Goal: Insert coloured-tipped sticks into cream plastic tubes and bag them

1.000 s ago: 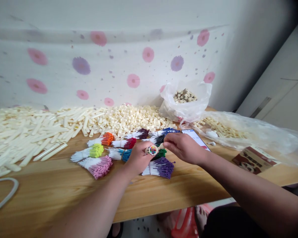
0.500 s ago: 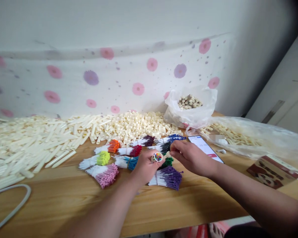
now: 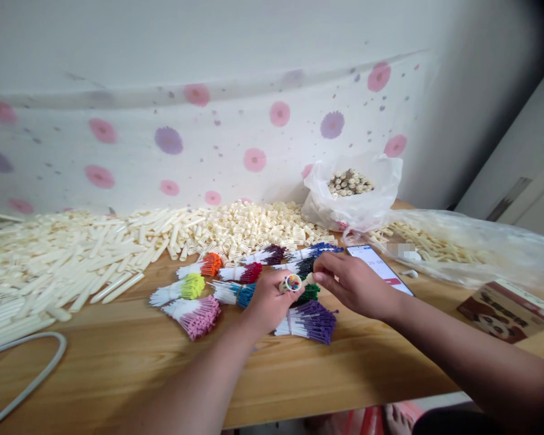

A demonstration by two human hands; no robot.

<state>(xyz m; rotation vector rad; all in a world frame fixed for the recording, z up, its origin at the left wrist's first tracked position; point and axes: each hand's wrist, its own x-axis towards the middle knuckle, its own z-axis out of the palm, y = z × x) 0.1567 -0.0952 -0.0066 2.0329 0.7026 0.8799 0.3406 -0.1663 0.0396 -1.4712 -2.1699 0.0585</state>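
My left hand (image 3: pixel 266 303) is wrapped round a cream multicolour pen barrel (image 3: pixel 292 283), its open end towards me and several coloured tips showing inside. Close beside that end, my right hand (image 3: pixel 354 285) pinches a small cream plastic piece (image 3: pixel 307 280), partly covered by the fingers. Banded bundles of white sticks with coloured ends lie around the hands: a pink bundle (image 3: pixel 198 315), a yellow bundle (image 3: pixel 184 289), an orange bundle (image 3: pixel 205 264), a red bundle (image 3: pixel 245 273), a blue bundle (image 3: pixel 242 293) and a purple bundle (image 3: pixel 309 322). A green bundle (image 3: pixel 312 293) is partly hidden between the hands.
Cream tubes (image 3: pixel 95 254) and short cream clip parts (image 3: pixel 254 229) are heaped along the back. A white bag (image 3: pixel 376 205) of cream parts stands behind a phone (image 3: pixel 381 272). To the right are an earbud (image 3: pixel 410 273) and a panda box (image 3: pixel 503 311); a white cable (image 3: pixel 49 362) curves at left.
The whole view has shifted slightly, so things sit a little further right. Both hands keep nearly the same pose, still holding the pen barrel and the small cream piece.
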